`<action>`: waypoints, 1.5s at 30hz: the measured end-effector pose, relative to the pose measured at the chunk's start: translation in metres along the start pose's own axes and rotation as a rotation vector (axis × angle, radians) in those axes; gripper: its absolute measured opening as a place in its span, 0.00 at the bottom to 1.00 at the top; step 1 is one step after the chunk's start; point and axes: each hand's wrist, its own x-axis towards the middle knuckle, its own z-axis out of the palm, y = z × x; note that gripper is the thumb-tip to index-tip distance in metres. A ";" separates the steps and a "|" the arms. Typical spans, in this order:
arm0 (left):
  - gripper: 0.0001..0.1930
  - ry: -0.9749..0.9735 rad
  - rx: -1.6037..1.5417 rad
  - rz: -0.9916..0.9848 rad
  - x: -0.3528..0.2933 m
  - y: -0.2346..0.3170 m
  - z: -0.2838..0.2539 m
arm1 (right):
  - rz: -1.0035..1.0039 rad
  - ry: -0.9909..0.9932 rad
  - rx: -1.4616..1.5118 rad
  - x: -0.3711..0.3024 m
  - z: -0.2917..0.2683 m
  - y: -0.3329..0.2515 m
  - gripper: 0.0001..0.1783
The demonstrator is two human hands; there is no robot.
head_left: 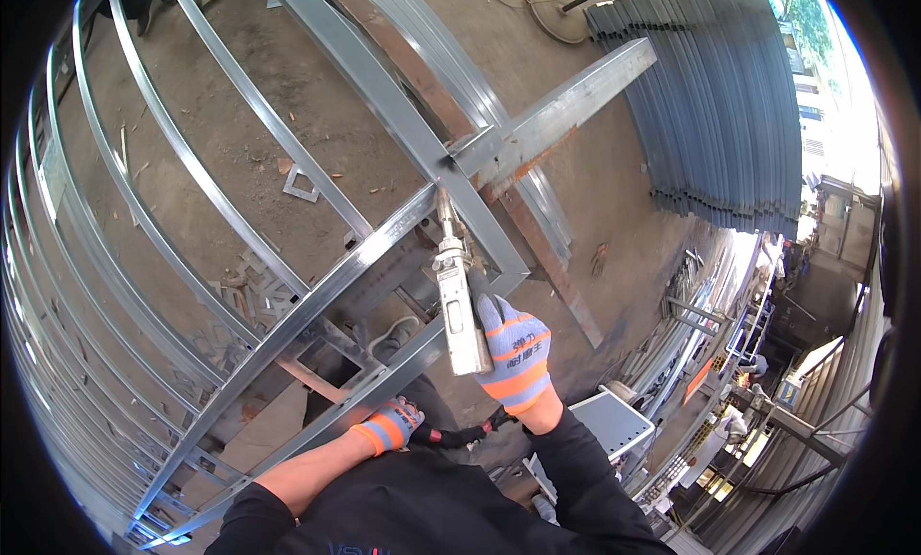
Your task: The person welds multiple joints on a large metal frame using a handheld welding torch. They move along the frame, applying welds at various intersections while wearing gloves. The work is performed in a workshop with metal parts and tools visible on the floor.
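My right hand, in a grey and orange work glove, is closed around a silver welding gun. The gun's narrow nozzle points away from me and touches or nearly touches the corner where a galvanized steel tube meets a wider steel beam. Lower down and to the left, my left hand wears a matching glove. Its fingers look curled, beside the near frame tube and a black cable with red bands; what they grip, if anything, is hidden.
Parallel steel bars of the frame spread across the left. A thick beam juts out at the upper right. Behind it stands a stack of dark tubes. Metal offcuts lie on the floor, and a grey panel is near my right arm.
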 end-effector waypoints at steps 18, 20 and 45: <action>0.10 0.106 0.033 -0.047 0.002 -0.008 0.051 | 0.087 -0.047 -0.050 0.010 0.004 -0.017 0.40; 0.10 0.100 0.072 -0.033 -0.001 -0.006 0.046 | 0.096 -0.045 -0.052 0.009 0.004 -0.018 0.40; 0.08 0.153 0.149 0.004 -0.007 -0.005 0.038 | 0.094 -0.016 -0.039 0.015 -0.004 -0.030 0.43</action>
